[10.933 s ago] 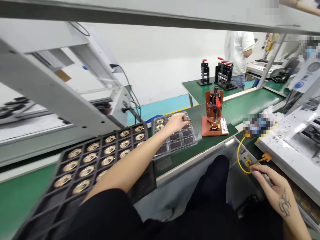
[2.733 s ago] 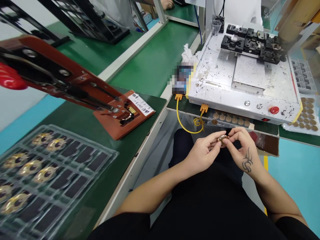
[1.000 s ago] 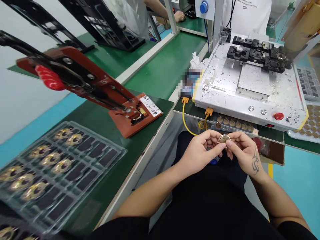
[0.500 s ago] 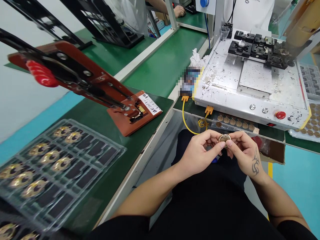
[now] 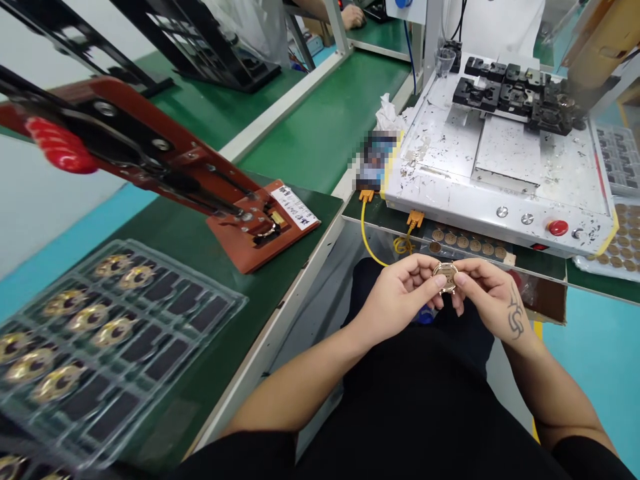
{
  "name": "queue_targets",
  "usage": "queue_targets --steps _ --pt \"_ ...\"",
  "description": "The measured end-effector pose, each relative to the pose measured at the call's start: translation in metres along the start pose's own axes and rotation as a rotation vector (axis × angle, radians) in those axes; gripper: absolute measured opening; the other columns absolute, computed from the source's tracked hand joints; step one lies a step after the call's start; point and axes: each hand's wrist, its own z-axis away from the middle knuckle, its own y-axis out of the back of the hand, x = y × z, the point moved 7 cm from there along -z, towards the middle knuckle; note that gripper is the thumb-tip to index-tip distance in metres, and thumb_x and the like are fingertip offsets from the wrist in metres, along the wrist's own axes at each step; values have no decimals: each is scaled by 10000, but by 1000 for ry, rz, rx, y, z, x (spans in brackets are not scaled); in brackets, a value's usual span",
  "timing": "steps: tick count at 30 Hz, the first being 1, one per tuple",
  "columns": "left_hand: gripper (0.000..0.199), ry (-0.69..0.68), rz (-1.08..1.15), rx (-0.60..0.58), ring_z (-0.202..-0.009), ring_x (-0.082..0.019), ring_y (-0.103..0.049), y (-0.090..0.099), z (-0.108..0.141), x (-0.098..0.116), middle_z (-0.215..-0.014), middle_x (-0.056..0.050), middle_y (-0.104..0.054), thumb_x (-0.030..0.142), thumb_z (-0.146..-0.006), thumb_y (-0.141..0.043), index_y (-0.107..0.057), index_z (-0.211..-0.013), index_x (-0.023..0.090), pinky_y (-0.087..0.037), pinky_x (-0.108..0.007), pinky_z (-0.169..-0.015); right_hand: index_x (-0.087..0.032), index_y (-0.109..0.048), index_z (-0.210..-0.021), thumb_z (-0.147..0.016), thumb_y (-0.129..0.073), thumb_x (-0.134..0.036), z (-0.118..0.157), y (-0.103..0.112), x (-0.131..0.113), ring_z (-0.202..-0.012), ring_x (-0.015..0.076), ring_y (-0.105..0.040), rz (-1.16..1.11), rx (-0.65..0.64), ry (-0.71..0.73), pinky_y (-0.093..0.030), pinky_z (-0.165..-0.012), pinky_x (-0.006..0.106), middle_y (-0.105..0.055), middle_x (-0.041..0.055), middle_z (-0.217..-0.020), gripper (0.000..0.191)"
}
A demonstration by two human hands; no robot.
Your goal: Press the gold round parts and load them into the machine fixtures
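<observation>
A round gold watch case point(image 5: 447, 272) with small lugs is held over my lap, its flat, marked face turned up toward the camera. My left hand point(image 5: 407, 288) pinches its left side between thumb and fingers, the thumb lying on the face. On the right side, my right hand point(image 5: 481, 293) grips the rim with thumb and fingertips. Both hands are just in front of the bench edge, below the white machine point(image 5: 450, 193).
At left, a clear tray point(image 5: 165, 373) holds several gold cases. A brown-red press point(image 5: 240, 247) with a red handle stands behind it. Gold discs point(image 5: 463, 243) lie under the machine's front edge beside a yellow cable point(image 5: 366, 230). Another person's hand point(image 5: 353, 17) rests at the far bench.
The gold case has tilted so that its face shows more fully. Both hands still hold it. The view has shifted slightly, moving the tray and press a little left.
</observation>
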Motion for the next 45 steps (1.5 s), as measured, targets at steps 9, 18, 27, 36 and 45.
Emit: queue_targets --steps 9,18,27,36,45 --pt "315 -7 -17 7 -663 -126 -709 0 2 2 -776 6 -700 421 -943 -829 -689 -1039 155 -593 -234 -646 -204 -787 -1172 -1064 -709 -449 3 -1 0 -590 158 -693 19 -42 16 -644 -581 316 -730 9 -728 279" --pt "234 -49 -162 55 -653 -113 -664 11 4 19 -791 10 -683 368 -954 -788 -673 -1012 173 -549 -242 -655 -316 -656 -1463 -1020 -763 -258 -12 -17 -45 -922 191 -742 617 -311 562 -660 -855 347 -744 70 -1187 459" --pt "335 -471 -811 185 -924 -204 -730 53 36 123 -1095 -88 -782 467 -997 -767 -710 -1193 201 -586 -327 -794 -276 -656 -1379 -988 -756 -258 -37 -42 -63 -804 204 -741 747 -218 806 -644 -795 358 -765 46 -1015 404" --pt "567 -1219 -1552 414 -493 -139 -408 157 58 221 -510 36 -380 362 -1095 -539 -364 -571 232 -358 -328 -567 -237 -685 -1313 -970 -782 -322 -66 -58 -70 -761 191 -724 636 -188 748 -640 -731 342 -776 51 -987 367" --pt "568 -1015 -1065 885 -1014 -199 -776 235 52 329 -1000 -35 -722 491 -1207 -250 -669 -1067 134 -546 -353 -868 -209 -697 -1217 -957 -769 -399 -133 -143 -71 -698 172 -665 421 -313 711 -609 -653 328 -716 19 -843 330"
